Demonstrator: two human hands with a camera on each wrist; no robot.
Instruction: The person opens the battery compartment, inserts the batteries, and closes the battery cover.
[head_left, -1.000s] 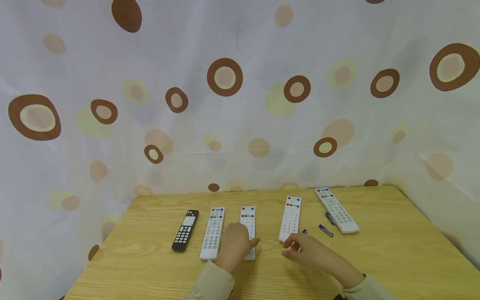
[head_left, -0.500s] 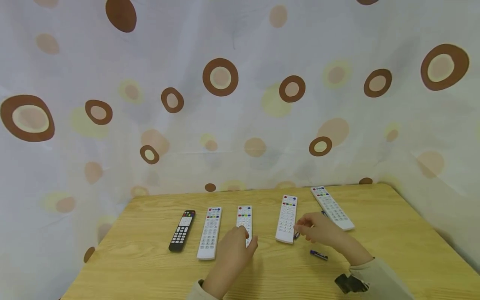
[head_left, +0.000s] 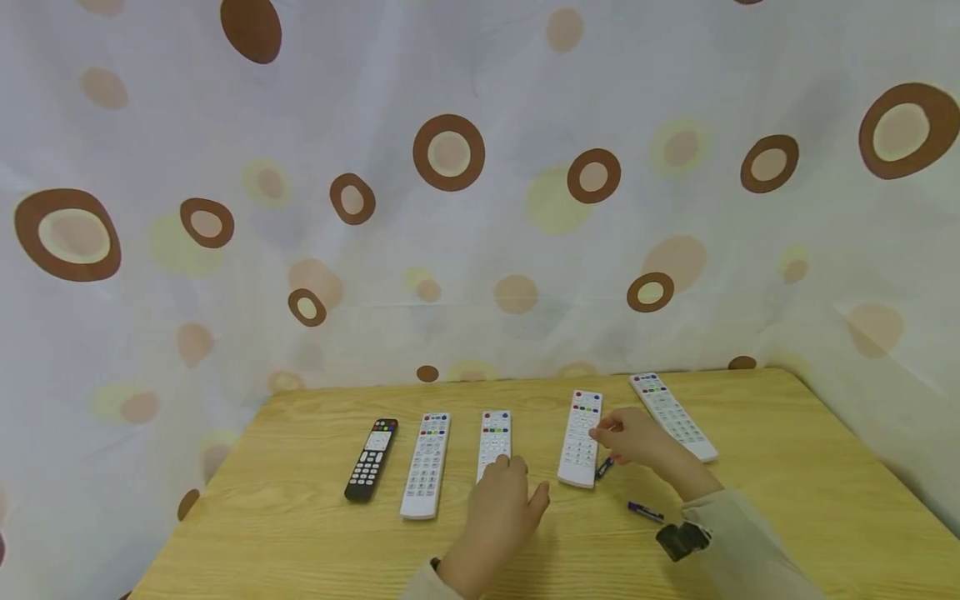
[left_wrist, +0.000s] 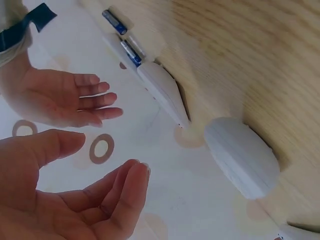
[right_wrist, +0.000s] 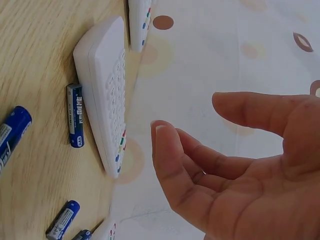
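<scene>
My left hand (head_left: 504,512) hovers over the near end of a white remote control (head_left: 495,440). In the left wrist view, its thumb and loosely bent fingers (left_wrist: 137,187) hold nothing. My right hand (head_left: 641,440) is raised between two other white remotes, the fourth one (head_left: 577,454) and the slanted one (head_left: 673,417). The right wrist view shows a wide gap between thumb and curved fingers (right_wrist: 170,155). A blue AAA battery (right_wrist: 75,115) lies along the fourth remote's side. Nearer me lies another blue battery (head_left: 646,512). Two more batteries show in the right wrist view, including one low down (right_wrist: 62,220).
A black remote (head_left: 371,461) and a white remote (head_left: 425,467) lie to the left in the row. The wooden table (head_left: 285,500) ends at a spotted cloth (head_left: 517,242) behind and at the sides. A black band piece (head_left: 682,540) hangs at the right cuff.
My right hand has moved away from me and rightward, uncovering a battery on the near side and hiding the ones farther right. My left hand has drifted right and slightly toward me.
</scene>
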